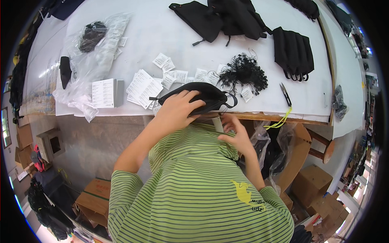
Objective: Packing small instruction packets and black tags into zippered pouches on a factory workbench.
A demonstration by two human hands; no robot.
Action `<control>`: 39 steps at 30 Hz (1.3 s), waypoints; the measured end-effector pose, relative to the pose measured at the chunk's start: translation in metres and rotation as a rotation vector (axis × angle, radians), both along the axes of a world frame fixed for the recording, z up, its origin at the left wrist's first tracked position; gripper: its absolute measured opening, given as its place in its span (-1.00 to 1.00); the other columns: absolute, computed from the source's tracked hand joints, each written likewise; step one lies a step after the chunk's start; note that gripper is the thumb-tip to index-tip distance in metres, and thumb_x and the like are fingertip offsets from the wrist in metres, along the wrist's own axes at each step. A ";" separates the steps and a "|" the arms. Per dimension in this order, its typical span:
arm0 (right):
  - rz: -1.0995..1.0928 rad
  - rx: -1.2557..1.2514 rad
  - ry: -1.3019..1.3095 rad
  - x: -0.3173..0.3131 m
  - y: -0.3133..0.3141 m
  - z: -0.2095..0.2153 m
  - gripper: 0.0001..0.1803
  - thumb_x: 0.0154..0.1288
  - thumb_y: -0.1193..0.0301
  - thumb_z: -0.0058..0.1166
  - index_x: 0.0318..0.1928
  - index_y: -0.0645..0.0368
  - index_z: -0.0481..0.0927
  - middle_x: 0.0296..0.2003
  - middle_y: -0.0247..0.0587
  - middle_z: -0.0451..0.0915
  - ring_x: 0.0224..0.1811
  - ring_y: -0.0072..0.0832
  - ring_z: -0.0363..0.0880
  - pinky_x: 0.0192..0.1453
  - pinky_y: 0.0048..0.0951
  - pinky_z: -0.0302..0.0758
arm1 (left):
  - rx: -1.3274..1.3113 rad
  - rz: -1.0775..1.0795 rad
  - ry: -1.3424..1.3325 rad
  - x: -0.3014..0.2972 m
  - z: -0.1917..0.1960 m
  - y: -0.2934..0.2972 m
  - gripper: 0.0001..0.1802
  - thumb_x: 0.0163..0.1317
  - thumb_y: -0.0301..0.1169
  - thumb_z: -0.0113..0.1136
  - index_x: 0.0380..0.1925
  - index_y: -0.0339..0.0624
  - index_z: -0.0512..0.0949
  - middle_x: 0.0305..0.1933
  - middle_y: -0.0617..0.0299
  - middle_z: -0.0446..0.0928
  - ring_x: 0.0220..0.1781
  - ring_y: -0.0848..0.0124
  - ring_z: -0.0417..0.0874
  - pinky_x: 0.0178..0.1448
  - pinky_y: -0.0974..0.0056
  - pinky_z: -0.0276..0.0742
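Note:
A black zip pouch [202, 92] lies at the table's near edge, its mouth gaping, with a zip pull at the left and a small loop at the right. My left hand [181, 106] grips the pouch's near side, fingertips over the rim of the opening. Just below the right end of the pouch, my right hand [236, 133] has its fingers curled beside a narrow white tag [217, 124], which it appears to pinch; the exact contact is partly hidden. Behind the pouch are loose white labels [178, 75] and a tangled heap of black hang-tag strings [245, 75].
Left of the pouch stand a block of white cards [104, 94] and fanned cards [142, 88], with clear plastic bags [87, 60] beyond. Thread snips [286, 95] with a yellow cord lie at right. More black pouches [293, 52] rest farther back. Cardboard boxes [311, 184] sit below the table.

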State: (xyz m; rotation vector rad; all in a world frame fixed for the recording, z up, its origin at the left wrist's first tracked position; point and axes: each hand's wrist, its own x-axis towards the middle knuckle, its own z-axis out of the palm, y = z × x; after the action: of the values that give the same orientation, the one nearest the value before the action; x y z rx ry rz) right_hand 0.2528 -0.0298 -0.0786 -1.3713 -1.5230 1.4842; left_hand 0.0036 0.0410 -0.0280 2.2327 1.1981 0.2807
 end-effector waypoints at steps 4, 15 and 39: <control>0.030 -0.060 -0.205 -0.023 0.000 -0.002 -0.36 0.00 0.30 0.40 0.09 0.22 0.45 -0.38 -0.34 0.52 -0.44 -0.64 0.37 -0.33 -0.58 0.38 | 0.043 0.003 -0.002 -0.001 -0.004 -0.001 -0.68 0.02 -0.28 0.31 -0.16 0.02 0.65 0.13 0.13 0.46 0.05 0.21 0.51 0.08 0.20 0.47; -0.185 0.009 0.203 -0.020 0.009 -0.007 -0.66 0.02 0.42 0.38 -0.35 0.20 0.41 -0.57 -0.39 0.49 -0.48 -0.59 0.44 -0.24 -0.60 0.40 | 0.050 0.019 -0.029 0.001 -0.008 -0.003 -0.72 0.03 -0.26 0.30 -0.20 0.04 0.67 0.15 0.17 0.46 0.03 0.22 0.52 0.08 0.20 0.46; -0.691 -0.015 1.174 0.065 0.061 0.026 -0.64 0.37 0.11 0.01 -0.12 0.16 0.52 -0.11 -0.24 0.62 -0.32 -0.52 0.52 -0.25 -0.48 0.43 | 0.188 -0.095 -0.020 -0.001 0.017 0.004 -0.76 0.04 -0.45 0.25 -0.24 0.03 0.66 -0.23 0.26 0.54 -0.25 0.24 0.56 -0.14 0.21 0.48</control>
State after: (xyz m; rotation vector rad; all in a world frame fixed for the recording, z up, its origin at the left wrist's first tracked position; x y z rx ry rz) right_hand 0.3179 0.0317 -0.0530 -0.6268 -0.2514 1.3763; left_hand 0.0028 0.0454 -0.0108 2.4349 1.0904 0.3907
